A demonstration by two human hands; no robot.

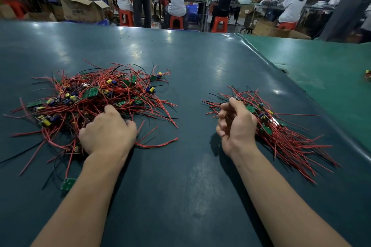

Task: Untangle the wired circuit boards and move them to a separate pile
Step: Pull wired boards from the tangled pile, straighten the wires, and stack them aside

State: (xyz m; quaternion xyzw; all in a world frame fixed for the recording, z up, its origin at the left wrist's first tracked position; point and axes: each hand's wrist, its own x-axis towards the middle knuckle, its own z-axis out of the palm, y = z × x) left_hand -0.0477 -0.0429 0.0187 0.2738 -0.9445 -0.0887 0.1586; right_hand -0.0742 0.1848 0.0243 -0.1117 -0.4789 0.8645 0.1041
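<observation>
Hands on wired boards; no legible writing.

Work surface: dark teal table, glossy, with light glare across it. Large tangled pile of red- and black-wired green circuit boards lies left of centre; smaller pile lies to the right, well apart. One loose green board lies near the tangled pile's near edge.
</observation>
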